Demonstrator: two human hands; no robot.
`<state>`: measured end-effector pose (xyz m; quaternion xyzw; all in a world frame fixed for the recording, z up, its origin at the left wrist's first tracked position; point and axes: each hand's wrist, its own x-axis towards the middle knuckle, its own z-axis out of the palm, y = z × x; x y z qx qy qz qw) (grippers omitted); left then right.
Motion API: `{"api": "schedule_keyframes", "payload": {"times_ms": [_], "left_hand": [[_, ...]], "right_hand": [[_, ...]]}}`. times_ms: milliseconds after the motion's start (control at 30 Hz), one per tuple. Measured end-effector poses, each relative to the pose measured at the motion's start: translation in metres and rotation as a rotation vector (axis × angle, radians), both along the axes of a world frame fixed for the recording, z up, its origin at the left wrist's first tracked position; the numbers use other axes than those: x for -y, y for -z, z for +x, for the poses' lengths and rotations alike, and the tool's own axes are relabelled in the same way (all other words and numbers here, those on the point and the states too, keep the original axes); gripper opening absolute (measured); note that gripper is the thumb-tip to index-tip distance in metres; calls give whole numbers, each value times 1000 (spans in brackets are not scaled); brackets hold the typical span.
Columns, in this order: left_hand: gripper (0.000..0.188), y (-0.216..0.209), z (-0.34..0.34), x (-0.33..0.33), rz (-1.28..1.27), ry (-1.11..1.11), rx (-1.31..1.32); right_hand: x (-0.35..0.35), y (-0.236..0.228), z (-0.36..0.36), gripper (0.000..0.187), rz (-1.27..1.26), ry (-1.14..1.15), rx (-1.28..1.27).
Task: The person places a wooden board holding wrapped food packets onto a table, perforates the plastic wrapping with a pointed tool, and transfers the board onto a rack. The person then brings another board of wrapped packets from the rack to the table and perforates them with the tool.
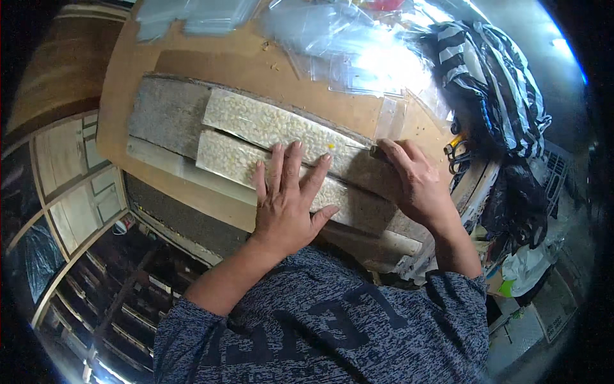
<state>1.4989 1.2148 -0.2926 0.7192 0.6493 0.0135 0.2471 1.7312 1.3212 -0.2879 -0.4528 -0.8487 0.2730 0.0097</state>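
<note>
Two long flat clear plastic packs of pale beans lie side by side on a worn grey board, the far pack [256, 120] and the near pack [225, 157], with a dark narrow gap between them. My left hand [281, 205] rests flat across both, fingers spread. Over the right end of the far pack, my right hand [419, 182] is closed round a small pointed tool, like an awl [373, 152], its thin metal tip directed left. Its handle is mostly hidden in my fingers. A small yellow spot shows on the far pack near my left fingertips.
The grey board [167, 109] lies on a brown tabletop [128, 61]. Clear plastic bags [307, 32] are heaped at the back. To the right are a black-and-white striped plastic bag [492, 77] and dark-handled scissors [457, 157]. Wooden frames [77, 217] stand lower left.
</note>
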Motion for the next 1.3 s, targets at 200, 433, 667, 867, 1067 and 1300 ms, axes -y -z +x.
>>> {"api": "schedule_keyframes", "payload": {"times_ms": [200, 433, 667, 867, 1067, 1300], "left_hand": [[80, 22, 3, -16, -10, 13, 14], [86, 35, 2, -20, -31, 5, 16], [86, 33, -1, -19, -52, 3, 30], [87, 33, -3, -20, -34, 2, 29], [85, 32, -4, -17, -37, 20, -4], [84, 28, -5, -14, 17, 31, 7]], "right_hand": [[-19, 11, -17, 50, 67, -223, 83], [-19, 35, -29, 53, 122, -212, 51], [-17, 32, -32, 50, 125, -211, 101], [-15, 29, -34, 49, 125, -201, 141], [-13, 27, -39, 51, 100, -174, 148], [-5, 34, -35, 51, 159, -158, 86]]}}
